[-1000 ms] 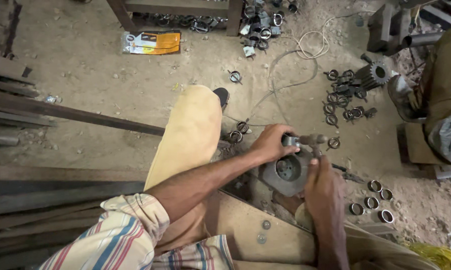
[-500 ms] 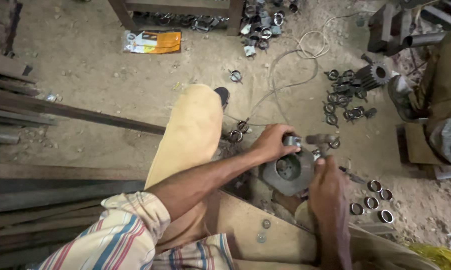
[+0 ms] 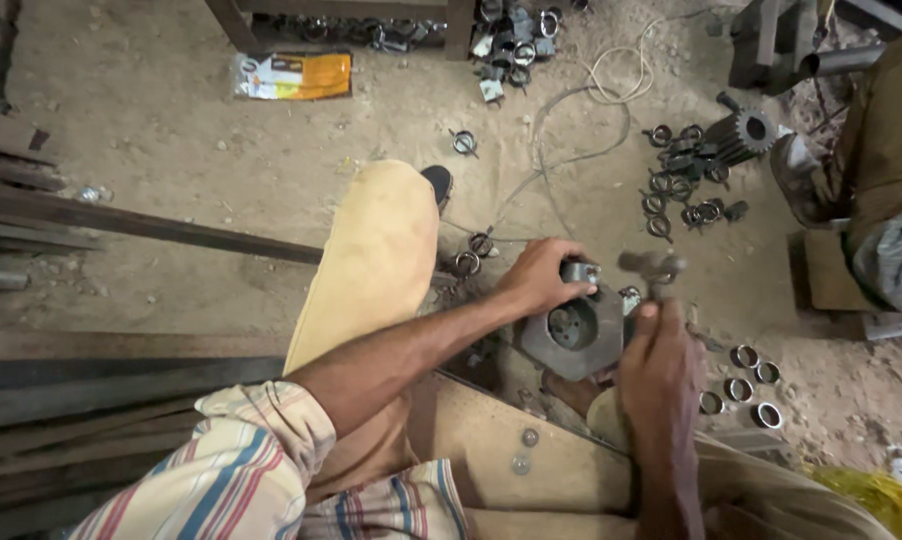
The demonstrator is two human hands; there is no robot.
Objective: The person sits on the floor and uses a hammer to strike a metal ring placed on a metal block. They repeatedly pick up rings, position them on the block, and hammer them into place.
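Compared with half a second ago, the hammer (image 3: 651, 268) in my right hand (image 3: 661, 365) is higher, its blurred head now above the far edge of the grey metal block (image 3: 574, 332); before, it was down against the small cylinder. My left hand (image 3: 541, 278) has not moved. It is closed around the small metal cylinder (image 3: 581, 273), which stands on the far edge of the block, and my left forearm comes to it diagonally from the striped sleeve (image 3: 231, 470). My right hand is clenched on the hammer handle, just right of the block. The block rests on the sandy ground between my knees. Right of the block a few metal rings (image 3: 752, 372) lie near; beyond it more rings and a gear (image 3: 741, 133) lie well apart, with bare sand between.
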